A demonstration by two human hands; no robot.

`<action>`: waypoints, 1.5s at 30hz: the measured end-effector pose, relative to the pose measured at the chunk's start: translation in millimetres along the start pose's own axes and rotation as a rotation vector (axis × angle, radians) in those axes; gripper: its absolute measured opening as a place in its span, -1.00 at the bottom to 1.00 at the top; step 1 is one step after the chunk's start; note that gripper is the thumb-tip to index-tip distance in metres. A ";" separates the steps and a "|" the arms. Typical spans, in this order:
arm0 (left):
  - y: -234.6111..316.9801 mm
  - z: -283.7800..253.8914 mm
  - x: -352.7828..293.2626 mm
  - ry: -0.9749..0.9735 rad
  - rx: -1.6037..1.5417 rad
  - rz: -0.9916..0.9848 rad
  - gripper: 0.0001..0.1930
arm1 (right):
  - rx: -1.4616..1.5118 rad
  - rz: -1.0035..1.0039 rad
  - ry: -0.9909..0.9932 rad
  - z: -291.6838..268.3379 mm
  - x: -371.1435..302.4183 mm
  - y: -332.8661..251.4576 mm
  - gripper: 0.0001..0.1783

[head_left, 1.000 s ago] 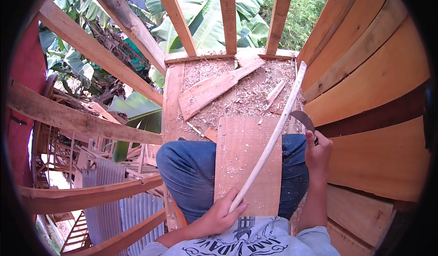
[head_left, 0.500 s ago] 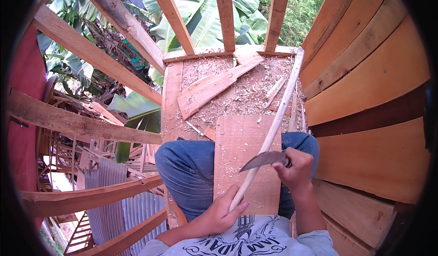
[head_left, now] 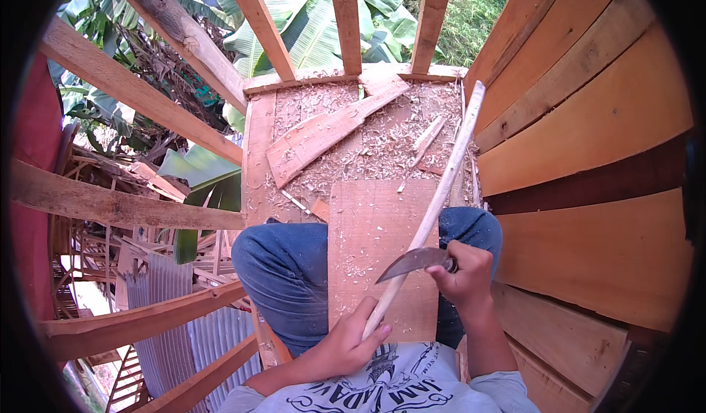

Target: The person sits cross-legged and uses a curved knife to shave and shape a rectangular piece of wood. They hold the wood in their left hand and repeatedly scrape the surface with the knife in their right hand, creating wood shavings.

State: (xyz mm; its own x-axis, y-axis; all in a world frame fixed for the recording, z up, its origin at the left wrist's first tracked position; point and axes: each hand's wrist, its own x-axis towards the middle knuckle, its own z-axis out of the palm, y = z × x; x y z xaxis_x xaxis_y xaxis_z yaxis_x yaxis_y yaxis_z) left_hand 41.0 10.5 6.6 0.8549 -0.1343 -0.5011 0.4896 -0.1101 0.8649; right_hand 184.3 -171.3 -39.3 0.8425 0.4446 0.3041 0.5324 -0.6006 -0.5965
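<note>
A long pale wooden stick (head_left: 446, 185) slants from my lap up to the far right. Its lower end is gripped by my left hand (head_left: 358, 337), close to my shirt. My right hand (head_left: 465, 272) is closed round the handle of a curved-blade knife (head_left: 413, 263); the fingers hide most of that handle. The dark blade lies across the stick a little above my left hand, its tip pointing left. Beneath both, a flat rectangular board (head_left: 382, 222) rests across my lap between my knees, with a few shavings on it.
Curled shavings cover the wooden floor (head_left: 346, 152) ahead. A paddle-shaped wood piece (head_left: 316, 141) and a split offcut (head_left: 429, 135) lie there. Wooden rails (head_left: 132, 201) enclose the left and far sides; an orange plank wall (head_left: 588, 255) stands at right. Banana leaves (head_left: 294, 27) hang beyond.
The whole view has shifted slightly, so the surroundings appear further left. The knife blade remains across the stick, and both hands keep their grips.
</note>
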 end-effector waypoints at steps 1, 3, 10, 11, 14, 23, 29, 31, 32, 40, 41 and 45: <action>3.1 3.9 -2.2 -0.003 0.015 0.028 -0.78 | 0.004 0.042 0.090 -0.6 4.3 17.6 -0.17; 4.3 4.7 -5.2 -0.070 -0.023 -0.051 -0.81 | 0.121 0.277 0.147 -6.8 14.5 41.5 -0.16; -8.0 0.2 -1.7 0.077 0.068 0.144 -0.79 | -0.004 -0.077 -0.093 -14.0 7.2 -0.9 -0.34; -9.4 -0.5 0.4 0.124 0.114 0.244 -0.77 | 0.045 -0.157 -0.164 -13.2 6.7 -16.4 -0.35; -3.7 -5.0 -9.3 -0.003 0.062 -0.030 -0.76 | 0.012 -0.160 -0.071 -13.0 18.2 5.9 -0.37; -8.6 -4.2 -5.9 0.006 0.049 0.008 -0.77 | 0.061 -0.125 -0.123 -2.6 8.2 2.9 -0.44; -22.5 -6.9 -3.6 -0.012 0.002 0.103 -0.76 | 0.122 -0.200 -0.183 -3.0 -0.3 0.2 -0.41; -17.4 -9.3 -4.6 -0.026 0.008 0.046 -0.76 | 0.033 -0.324 -0.238 -4.5 3.5 -9.2 -0.40; -14.0 -11.2 -4.4 -0.034 0.011 0.017 -0.76 | 0.035 -0.217 -0.160 -2.3 10.3 1.7 -0.42; -6.3 -15.3 -2.9 0.010 0.018 0.070 -0.77 | 0.081 -0.223 -0.189 -0.5 4.7 -5.9 -0.43; -5.8 -16.2 -4.7 -0.020 0.004 0.008 -0.77 | 0.077 -0.120 -0.104 -1.2 15.1 16.3 -0.45; -5.3 -16.6 2.3 -0.035 0.000 0.005 -0.77 | 0.162 -0.114 -0.092 4.2 3.9 5.7 -0.44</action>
State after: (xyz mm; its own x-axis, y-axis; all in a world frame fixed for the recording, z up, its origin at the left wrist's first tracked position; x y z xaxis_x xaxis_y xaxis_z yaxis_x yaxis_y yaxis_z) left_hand 43.2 27.1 1.3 0.8507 -0.1692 -0.4976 0.4856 -0.1091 0.8674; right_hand 190.2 -170.2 -44.6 0.7623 0.5670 0.3122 0.5977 -0.4315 -0.6757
